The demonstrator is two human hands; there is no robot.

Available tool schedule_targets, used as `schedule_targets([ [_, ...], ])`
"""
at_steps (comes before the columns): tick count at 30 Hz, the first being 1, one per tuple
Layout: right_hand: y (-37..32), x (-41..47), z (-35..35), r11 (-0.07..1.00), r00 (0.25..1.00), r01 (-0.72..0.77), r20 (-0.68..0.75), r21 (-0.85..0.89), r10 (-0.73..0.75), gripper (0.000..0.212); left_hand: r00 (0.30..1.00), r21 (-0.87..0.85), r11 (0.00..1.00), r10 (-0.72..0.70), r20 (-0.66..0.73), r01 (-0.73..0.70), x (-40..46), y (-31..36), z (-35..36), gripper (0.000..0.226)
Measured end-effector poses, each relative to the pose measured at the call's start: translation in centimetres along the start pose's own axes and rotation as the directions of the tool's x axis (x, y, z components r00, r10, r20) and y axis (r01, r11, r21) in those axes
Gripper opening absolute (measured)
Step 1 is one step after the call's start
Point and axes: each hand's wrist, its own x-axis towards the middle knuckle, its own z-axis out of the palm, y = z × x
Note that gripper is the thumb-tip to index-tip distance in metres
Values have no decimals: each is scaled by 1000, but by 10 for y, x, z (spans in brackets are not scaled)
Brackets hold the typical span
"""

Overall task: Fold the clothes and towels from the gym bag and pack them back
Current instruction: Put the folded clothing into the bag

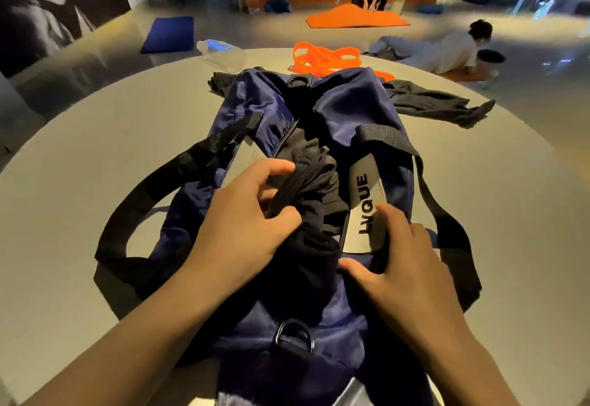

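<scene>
Head view: round grey table [79,182] carries navy gym bag [344,108], unzipped, at centre. Black garment [306,188] bunched in bag opening. Left hand [242,214] grips garment, fingers curled; right hand [399,262] clasps bag's grey logo panel [364,201]. Orange straps [322,57] behind bag.

the light is dim and warm, coming from above; it lays a soft sheen on the grey table [95,156] and on the navy gym bag [344,108]. dark shadow pools under the bag at the table's near left edge. wide-angle bending curves the table's rim. the far room is soft and smeared, with glare at the upper right.
</scene>
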Motion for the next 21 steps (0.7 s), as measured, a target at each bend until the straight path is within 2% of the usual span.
schedule_targets([
  [2,5,2,-6,993,1000,26,2,115,-26,70,999,12,1000,20,34,-21,3,2,4,43],
  [5,15,4,-43,976,995,85,-69,201,-72,65,992,54,997,48,119,-54,14,9,5,42],
  [10,20,4,-80,986,996,89,6,142,-91,61,949,23,999,14,315,-22,23,18,27,46],
  [14,26,2,-74,986,995,83,34,147,-89,63,921,-13,1000,23,389,-20,3,22,46,52],
  [17,31,2,-74,979,993,101,47,176,-111,64,955,-5,992,126,267,-129,-22,24,41,35],
  [18,32,2,-74,977,992,106,49,183,-117,64,947,34,980,179,268,-195,-29,26,40,29],
  [21,33,4,-70,971,988,135,53,199,-148,66,870,172,907,292,398,-383,-39,33,45,29],
])
